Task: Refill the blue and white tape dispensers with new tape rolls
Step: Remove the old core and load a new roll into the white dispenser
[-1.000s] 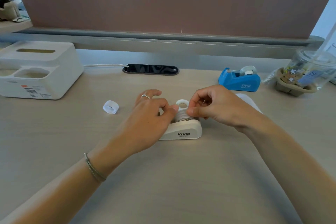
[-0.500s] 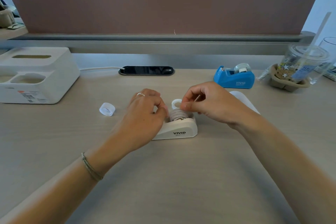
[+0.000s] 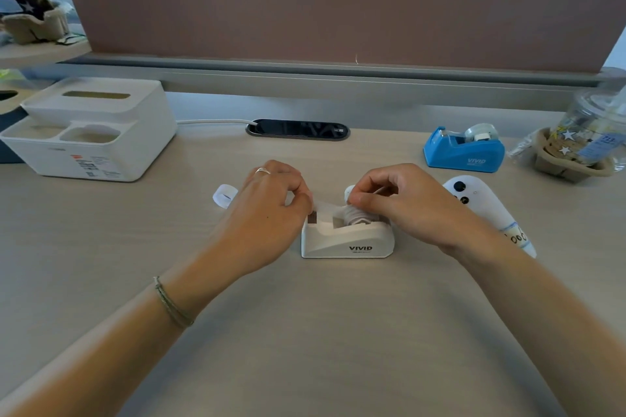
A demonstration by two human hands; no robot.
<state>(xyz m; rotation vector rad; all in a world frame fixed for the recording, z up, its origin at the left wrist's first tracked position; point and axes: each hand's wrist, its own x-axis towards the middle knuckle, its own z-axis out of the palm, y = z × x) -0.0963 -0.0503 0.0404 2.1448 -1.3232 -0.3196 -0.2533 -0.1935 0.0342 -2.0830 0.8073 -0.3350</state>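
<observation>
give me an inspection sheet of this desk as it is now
surface: pale wood-grain desk, bare in front of the hands
job's things: white dispenser at centre with a roll seated in it, tape strip stretched toward its cutter; blue dispenser far right, already holding a roll
clutter: empty core left of the hands; white organiser far left; white controller by the right wrist; cup in a carrier far right
grippers: left hand pinches the strip's end; right hand rests on the roll
cables: white cable runs into the desk grommet
surroundings: brown partition behind the desk
</observation>
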